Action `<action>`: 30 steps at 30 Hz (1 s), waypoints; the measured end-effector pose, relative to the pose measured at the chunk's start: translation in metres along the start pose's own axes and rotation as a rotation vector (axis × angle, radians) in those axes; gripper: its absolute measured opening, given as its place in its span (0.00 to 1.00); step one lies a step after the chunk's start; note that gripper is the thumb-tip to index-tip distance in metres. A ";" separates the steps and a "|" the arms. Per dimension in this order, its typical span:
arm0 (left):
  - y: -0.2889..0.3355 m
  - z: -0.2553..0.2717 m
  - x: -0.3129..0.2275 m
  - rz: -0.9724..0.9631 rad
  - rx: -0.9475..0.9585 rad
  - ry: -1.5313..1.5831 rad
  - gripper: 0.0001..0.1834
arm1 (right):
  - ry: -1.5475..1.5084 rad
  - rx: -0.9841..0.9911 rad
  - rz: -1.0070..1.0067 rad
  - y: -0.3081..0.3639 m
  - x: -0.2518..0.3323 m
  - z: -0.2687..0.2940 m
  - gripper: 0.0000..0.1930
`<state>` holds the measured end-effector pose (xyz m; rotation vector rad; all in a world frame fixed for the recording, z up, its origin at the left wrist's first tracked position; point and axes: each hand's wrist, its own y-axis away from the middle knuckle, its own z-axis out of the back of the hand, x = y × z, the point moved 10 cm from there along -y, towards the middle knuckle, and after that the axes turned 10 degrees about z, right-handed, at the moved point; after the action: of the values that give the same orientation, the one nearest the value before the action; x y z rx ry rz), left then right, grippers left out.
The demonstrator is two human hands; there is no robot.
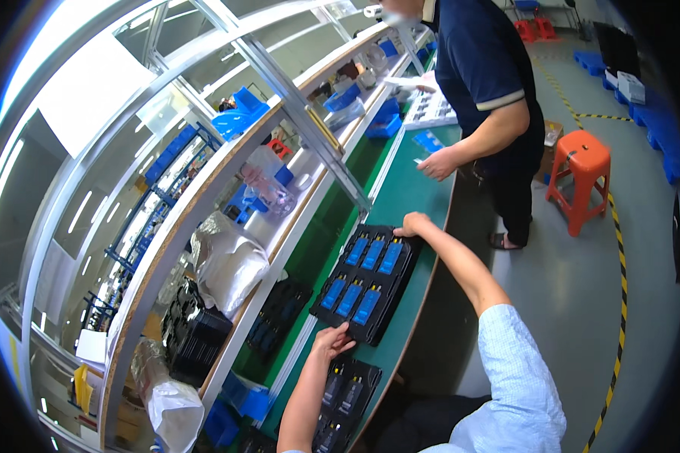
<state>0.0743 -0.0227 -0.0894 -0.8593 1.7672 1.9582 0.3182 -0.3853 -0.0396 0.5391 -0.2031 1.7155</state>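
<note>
Your left hand grips the near end of the black tray of blue parts, right hand clamps its far end at 1 o'clock; it's mid-way along the green surface, another tray just nearer you.

Person seen from above wears a light blue short-sleeved shirt with a fine checked weave; right sleeve ends above the elbow, both forearms bare, hands without gloves, rings or watch
</note>
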 end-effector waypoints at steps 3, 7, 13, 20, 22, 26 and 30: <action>0.017 -0.006 0.003 0.003 -0.008 0.008 0.16 | -0.084 0.021 0.025 -0.008 0.000 -0.006 0.42; 0.011 0.005 0.005 0.033 0.005 0.056 0.12 | -0.436 0.132 -0.060 0.008 0.004 -0.014 0.40; 0.030 0.010 0.006 0.061 -0.141 0.286 0.17 | -1.158 -0.002 -0.094 0.002 0.004 -0.016 0.20; 0.034 0.013 -0.015 0.057 0.021 0.383 0.13 | -1.496 -0.035 -0.169 -0.008 0.025 -0.017 0.14; 0.028 0.041 -0.015 0.016 0.074 0.318 0.11 | -1.472 -0.028 -0.141 -0.009 0.044 -0.020 0.14; 0.018 -0.001 -0.027 0.088 0.107 0.346 0.09 | -1.726 -0.091 -0.082 -0.024 0.004 -0.005 0.11; 0.025 0.057 -0.018 0.120 0.013 0.500 0.10 | -1.777 -0.065 -0.087 -0.001 0.056 -0.011 0.08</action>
<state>0.0605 0.0319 -0.0566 -1.3588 2.1387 1.9150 0.3096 -0.3310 -0.0241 1.8380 -1.4136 0.6748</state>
